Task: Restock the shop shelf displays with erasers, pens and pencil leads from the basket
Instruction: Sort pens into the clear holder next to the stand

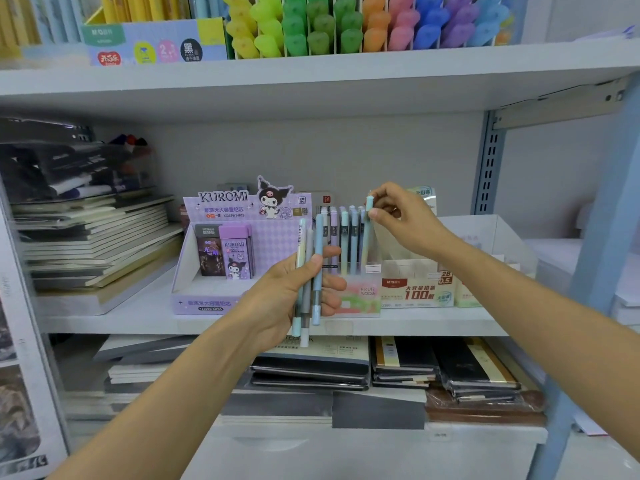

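My left hand [294,292] grips a small bunch of pastel pens [308,268], held upright in front of the middle shelf. My right hand [401,216] pinches the top of one pale blue-green pen [367,233], which stands in the "Fruit Soda" pen display box [360,296] among several other upright pens. Left of that box is the purple Kuromi pencil-lead display [221,258] with two lead cases standing in it. A white "100" lead box [419,285] sits to the right. The basket is out of view.
Stacked notebooks [100,244] fill the shelf's left end, and wrapped notebooks [443,368] lie on the shelf below. Coloured highlighters [346,26] line the upper shelf. A blue upright post [602,237] and a clear bin [498,237] stand at the right.
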A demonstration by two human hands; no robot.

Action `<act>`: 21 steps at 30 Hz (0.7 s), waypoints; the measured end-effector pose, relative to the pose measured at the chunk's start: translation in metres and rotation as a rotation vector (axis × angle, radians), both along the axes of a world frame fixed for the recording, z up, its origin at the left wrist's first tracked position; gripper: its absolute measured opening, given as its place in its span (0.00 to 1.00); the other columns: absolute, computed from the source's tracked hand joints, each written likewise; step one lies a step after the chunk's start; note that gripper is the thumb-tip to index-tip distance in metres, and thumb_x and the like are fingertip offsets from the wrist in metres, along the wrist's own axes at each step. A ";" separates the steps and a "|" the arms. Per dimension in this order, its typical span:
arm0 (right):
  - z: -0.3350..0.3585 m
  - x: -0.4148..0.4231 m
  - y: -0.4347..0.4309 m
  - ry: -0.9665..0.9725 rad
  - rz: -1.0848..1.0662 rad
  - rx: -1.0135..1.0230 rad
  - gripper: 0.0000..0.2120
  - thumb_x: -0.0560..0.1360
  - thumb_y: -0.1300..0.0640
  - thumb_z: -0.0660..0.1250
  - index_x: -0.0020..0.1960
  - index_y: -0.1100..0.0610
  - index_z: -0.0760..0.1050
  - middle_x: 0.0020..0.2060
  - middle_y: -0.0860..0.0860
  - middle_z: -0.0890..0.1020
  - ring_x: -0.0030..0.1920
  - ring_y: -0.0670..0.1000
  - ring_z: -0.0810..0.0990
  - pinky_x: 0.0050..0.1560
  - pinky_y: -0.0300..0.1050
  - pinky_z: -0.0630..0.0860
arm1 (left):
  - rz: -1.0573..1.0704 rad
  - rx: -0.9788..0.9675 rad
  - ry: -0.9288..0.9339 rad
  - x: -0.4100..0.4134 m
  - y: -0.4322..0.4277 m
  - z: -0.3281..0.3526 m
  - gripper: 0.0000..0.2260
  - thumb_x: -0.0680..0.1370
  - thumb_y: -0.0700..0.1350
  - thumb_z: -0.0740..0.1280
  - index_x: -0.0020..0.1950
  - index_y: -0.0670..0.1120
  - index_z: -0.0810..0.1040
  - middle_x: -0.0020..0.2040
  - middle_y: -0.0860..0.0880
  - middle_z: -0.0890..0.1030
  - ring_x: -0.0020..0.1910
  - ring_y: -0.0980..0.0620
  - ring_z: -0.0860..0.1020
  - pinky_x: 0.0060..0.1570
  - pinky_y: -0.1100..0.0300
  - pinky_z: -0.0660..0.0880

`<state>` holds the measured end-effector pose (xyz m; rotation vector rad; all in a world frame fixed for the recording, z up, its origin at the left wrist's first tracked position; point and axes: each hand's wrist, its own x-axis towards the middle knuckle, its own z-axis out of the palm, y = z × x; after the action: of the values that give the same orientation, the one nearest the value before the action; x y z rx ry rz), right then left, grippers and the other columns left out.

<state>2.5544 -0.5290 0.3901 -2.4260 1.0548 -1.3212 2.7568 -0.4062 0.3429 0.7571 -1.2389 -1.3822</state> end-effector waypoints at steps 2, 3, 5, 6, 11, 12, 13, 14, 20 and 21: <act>-0.001 -0.002 0.000 0.064 0.014 0.036 0.07 0.79 0.58 0.65 0.56 0.56 0.73 0.47 0.49 0.81 0.51 0.50 0.80 0.52 0.41 0.76 | 0.005 -0.022 -0.012 0.002 0.000 -0.001 0.13 0.82 0.46 0.60 0.64 0.44 0.77 0.36 0.43 0.80 0.30 0.49 0.78 0.35 0.58 0.79; -0.001 -0.005 0.001 0.076 0.008 0.049 0.08 0.79 0.58 0.65 0.57 0.55 0.72 0.47 0.50 0.82 0.50 0.50 0.80 0.52 0.41 0.76 | 0.012 -0.035 -0.024 0.003 -0.001 -0.002 0.13 0.82 0.46 0.60 0.64 0.45 0.77 0.36 0.43 0.80 0.31 0.49 0.79 0.35 0.58 0.80; -0.002 -0.007 0.004 0.036 -0.003 0.049 0.12 0.78 0.59 0.66 0.60 0.53 0.70 0.43 0.51 0.82 0.45 0.51 0.79 0.49 0.39 0.74 | 0.025 -0.057 -0.049 0.004 -0.002 -0.003 0.14 0.82 0.47 0.60 0.64 0.46 0.77 0.36 0.43 0.81 0.31 0.48 0.79 0.35 0.57 0.80; -0.002 -0.007 0.005 0.006 -0.004 0.039 0.12 0.78 0.59 0.66 0.60 0.52 0.70 0.41 0.51 0.82 0.44 0.51 0.79 0.47 0.37 0.74 | 0.032 -0.062 -0.063 0.004 -0.003 -0.003 0.14 0.81 0.47 0.60 0.64 0.46 0.77 0.36 0.44 0.81 0.31 0.48 0.79 0.35 0.57 0.80; -0.005 0.006 0.007 -0.077 -0.069 -0.040 0.06 0.75 0.55 0.71 0.49 0.54 0.76 0.42 0.48 0.80 0.42 0.47 0.77 0.42 0.39 0.74 | 0.056 -0.075 -0.124 0.002 -0.007 -0.007 0.13 0.81 0.49 0.61 0.62 0.48 0.79 0.32 0.48 0.77 0.25 0.52 0.73 0.27 0.61 0.73; -0.005 0.007 0.007 -0.071 -0.095 -0.059 0.05 0.74 0.56 0.72 0.48 0.56 0.78 0.42 0.49 0.80 0.42 0.49 0.77 0.44 0.42 0.76 | 0.060 -0.077 -0.125 0.002 -0.007 -0.007 0.13 0.81 0.49 0.61 0.62 0.48 0.79 0.31 0.49 0.76 0.24 0.53 0.71 0.26 0.62 0.71; -0.006 0.009 0.007 -0.060 -0.116 -0.061 0.05 0.74 0.57 0.72 0.49 0.57 0.79 0.42 0.50 0.80 0.42 0.51 0.77 0.46 0.46 0.77 | 0.063 -0.077 -0.123 0.002 -0.007 -0.007 0.13 0.81 0.49 0.60 0.61 0.47 0.79 0.30 0.49 0.75 0.23 0.54 0.69 0.26 0.63 0.69; -0.007 0.010 0.007 -0.052 -0.129 -0.052 0.06 0.74 0.57 0.72 0.50 0.57 0.81 0.43 0.52 0.79 0.43 0.52 0.76 0.48 0.48 0.77 | 0.064 -0.075 -0.117 0.002 -0.007 -0.007 0.13 0.81 0.49 0.60 0.61 0.47 0.79 0.30 0.50 0.74 0.23 0.54 0.68 0.25 0.63 0.68; 0.002 0.007 0.029 -0.247 -0.056 0.016 0.10 0.78 0.53 0.67 0.58 0.52 0.79 0.48 0.49 0.80 0.44 0.45 0.77 0.46 0.39 0.73 | 0.043 -0.086 -0.128 -0.001 0.000 -0.007 0.13 0.81 0.49 0.60 0.61 0.47 0.79 0.30 0.50 0.73 0.24 0.55 0.66 0.25 0.64 0.67; 0.004 0.007 0.037 -0.328 0.075 0.127 0.09 0.78 0.53 0.66 0.57 0.52 0.79 0.47 0.49 0.82 0.42 0.44 0.78 0.43 0.39 0.75 | 0.038 -0.092 -0.145 -0.003 0.001 -0.006 0.14 0.81 0.49 0.60 0.61 0.46 0.79 0.30 0.50 0.73 0.24 0.55 0.66 0.25 0.64 0.67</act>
<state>2.5618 -0.4916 0.3944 -2.0469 0.9203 -1.5101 2.7537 -0.4051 0.3365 0.8240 -1.3840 -1.2485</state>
